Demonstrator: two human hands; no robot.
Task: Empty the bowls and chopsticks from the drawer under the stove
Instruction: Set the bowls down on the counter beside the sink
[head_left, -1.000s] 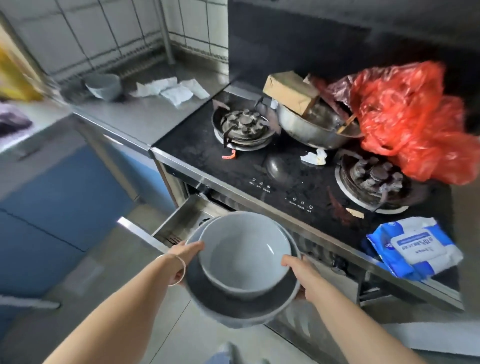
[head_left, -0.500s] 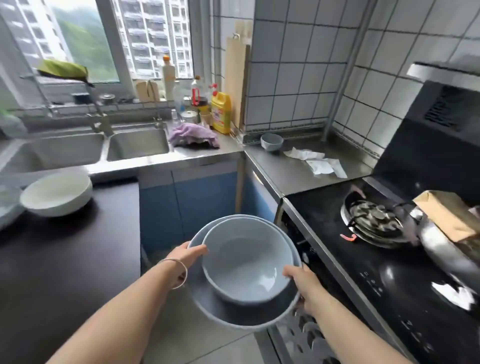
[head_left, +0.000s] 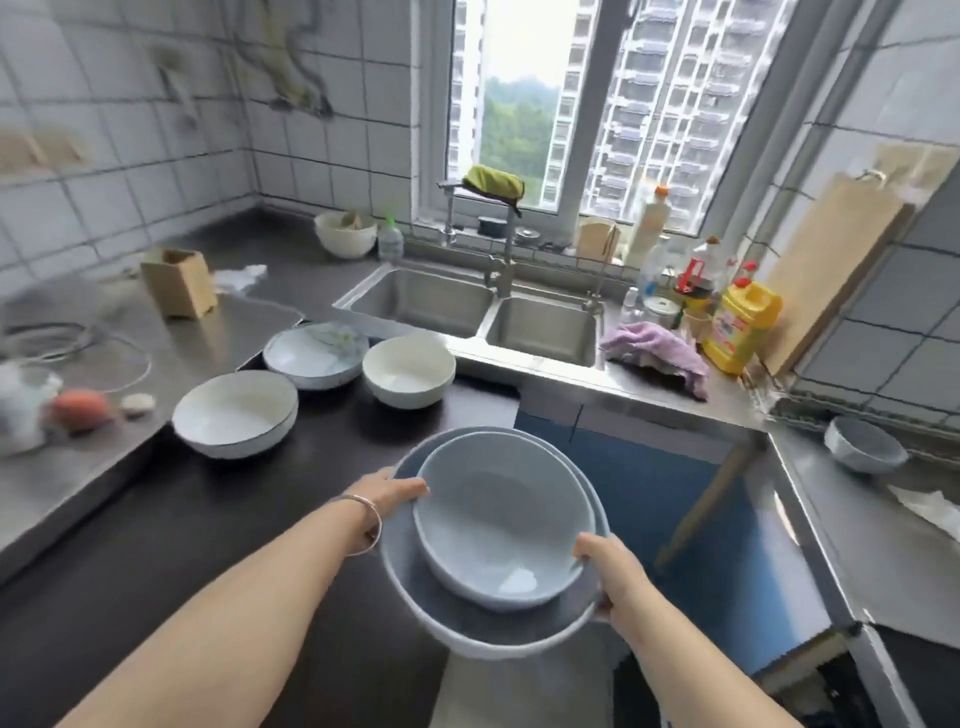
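Observation:
I hold a stack of two grey-blue bowls: a smaller bowl nested in a wider, darker one. My left hand grips the stack's left rim, thumb over the edge. My right hand grips the right rim. The stack hangs above the near edge of the dark countertop. On that counter stand three other bowls: a wide white one, a patterned one and a cream one. The drawer and chopsticks are out of view.
A double steel sink with a tap lies behind the bowls. A purple cloth, yellow bottle and cutting board stand at its right. A grey bowl sits on the right steel counter. A wooden box stands at left.
The view has swung left from the stove and open drawer to the sink and dark counter. Both hands kept the stacked bowls and carried them over toward the counter.

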